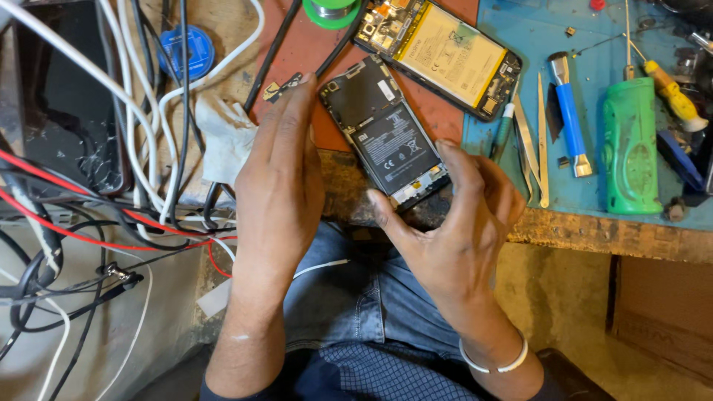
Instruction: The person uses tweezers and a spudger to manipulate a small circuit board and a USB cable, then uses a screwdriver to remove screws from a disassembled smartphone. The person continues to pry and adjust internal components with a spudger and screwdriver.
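**At the bench edge, two hands around an opened phone**

At the front edge of the bench (594, 234), an opened phone (385, 134) lies face down with its back cover off, showing a dark battery and bare circuit parts at its top end. It sits partly on a red-brown mat (312, 44), its lower end reaching the worn wooden edge. The left hand (278, 178) lies flat and open just beside the phone's left side, fingers stretched out towards its top corner. The right hand (464, 223) is loosely curled, thumb and fingertips touching the phone's lower end; a firm grip I cannot make out.

A second opened phone (442, 52) with a yellow battery lies just above. To the right, a blue mat (535, 30) carries tweezers (529, 145), a blue-handled tool (570, 111) and a green tool (631, 145). White, red and black cables (111, 163) tangle on the left beside a crumpled cloth (226, 137).

The phone's bottom corner is hidden behind the right hand's fingers, and a green reel (332, 11) is cut off by the top edge.
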A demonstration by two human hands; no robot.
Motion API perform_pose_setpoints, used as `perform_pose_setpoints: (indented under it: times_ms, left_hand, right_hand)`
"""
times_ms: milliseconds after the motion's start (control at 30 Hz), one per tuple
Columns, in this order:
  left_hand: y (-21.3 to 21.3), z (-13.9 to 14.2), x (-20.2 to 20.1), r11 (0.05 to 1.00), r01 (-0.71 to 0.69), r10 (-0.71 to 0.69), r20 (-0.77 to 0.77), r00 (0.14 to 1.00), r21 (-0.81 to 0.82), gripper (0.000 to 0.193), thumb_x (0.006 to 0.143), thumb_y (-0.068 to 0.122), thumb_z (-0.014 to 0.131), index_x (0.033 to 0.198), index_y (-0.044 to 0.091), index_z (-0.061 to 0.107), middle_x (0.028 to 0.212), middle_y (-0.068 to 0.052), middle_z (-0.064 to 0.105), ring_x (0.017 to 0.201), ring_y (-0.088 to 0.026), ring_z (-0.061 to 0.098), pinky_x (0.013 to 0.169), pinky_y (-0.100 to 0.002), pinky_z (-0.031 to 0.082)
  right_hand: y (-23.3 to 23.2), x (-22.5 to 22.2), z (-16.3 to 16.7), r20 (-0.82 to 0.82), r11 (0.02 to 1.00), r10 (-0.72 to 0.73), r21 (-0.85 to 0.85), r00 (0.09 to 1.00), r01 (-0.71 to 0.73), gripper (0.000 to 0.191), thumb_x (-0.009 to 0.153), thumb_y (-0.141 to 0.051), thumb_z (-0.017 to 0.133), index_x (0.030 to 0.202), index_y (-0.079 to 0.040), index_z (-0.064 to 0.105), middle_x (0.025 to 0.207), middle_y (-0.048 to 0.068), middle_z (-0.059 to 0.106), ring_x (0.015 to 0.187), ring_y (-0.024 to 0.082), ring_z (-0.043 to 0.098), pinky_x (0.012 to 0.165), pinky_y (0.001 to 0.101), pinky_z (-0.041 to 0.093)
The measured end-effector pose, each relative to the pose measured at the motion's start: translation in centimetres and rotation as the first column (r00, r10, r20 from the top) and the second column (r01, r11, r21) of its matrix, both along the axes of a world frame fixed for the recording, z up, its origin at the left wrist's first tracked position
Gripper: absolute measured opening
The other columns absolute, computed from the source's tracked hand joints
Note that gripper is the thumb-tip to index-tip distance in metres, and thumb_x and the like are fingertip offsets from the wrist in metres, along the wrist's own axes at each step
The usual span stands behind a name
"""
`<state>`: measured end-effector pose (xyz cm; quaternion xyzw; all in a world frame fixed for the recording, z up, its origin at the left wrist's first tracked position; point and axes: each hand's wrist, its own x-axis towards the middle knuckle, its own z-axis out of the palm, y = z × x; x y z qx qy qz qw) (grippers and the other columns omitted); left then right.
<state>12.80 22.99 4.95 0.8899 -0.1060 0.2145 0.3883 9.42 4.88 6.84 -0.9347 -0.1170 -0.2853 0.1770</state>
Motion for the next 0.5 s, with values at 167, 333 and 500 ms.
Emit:
perform_pose_setpoints:
  times_ms: [167,333,500]
  left_hand:
    - [-0.7,0.7,-0.6,0.986,0.120,-0.122,0.014,0.992,0.115,0.038,0.104,0.023,0.069,0.137,0.007,0.063,0.139,-0.015,0.062,0.131,-0.036,0.061,0.109,-0.044,0.051]
    - [-1.3,0.5,-1.2,0.934,0.197,-0.241,0.120,0.963,0.298,0.069,0.081,0.062,0.076,0.125,0.009,0.070,0.137,-0.015,0.060,0.131,-0.040,0.052,0.113,-0.059,0.035]
    - [-1.4,-0.5,-1.4,0.944,0.184,-0.208,0.063,0.976,0.274,0.066,0.087,0.057,0.080,0.132,0.010,0.069,0.145,-0.013,0.059,0.140,-0.038,0.051,0.121,-0.057,0.034]
  right_hand:
    - [-4.0,-0.7,1.1,-0.018,0.994,-0.030,0.108,0.999,0.032,0.050,0.093,-0.020,0.087,0.131,-0.001,0.062,0.122,0.015,0.071,0.115,0.032,0.065,0.104,0.0442,0.049]
    - [-9.8,0.2,0.8,-0.113,0.908,-0.334,0.227,0.936,0.352,0.016,0.106,-0.012,0.080,0.118,-0.002,0.076,0.105,0.012,0.068,0.086,0.025,0.057,0.076,0.0334,0.046]
    - [-12.3,0.0,0.3,-0.038,0.940,-0.322,-0.128,0.946,0.315,0.021,0.106,-0.014,0.078,0.123,-0.002,0.075,0.112,0.014,0.067,0.101,0.031,0.058,0.089,0.0406,0.046]
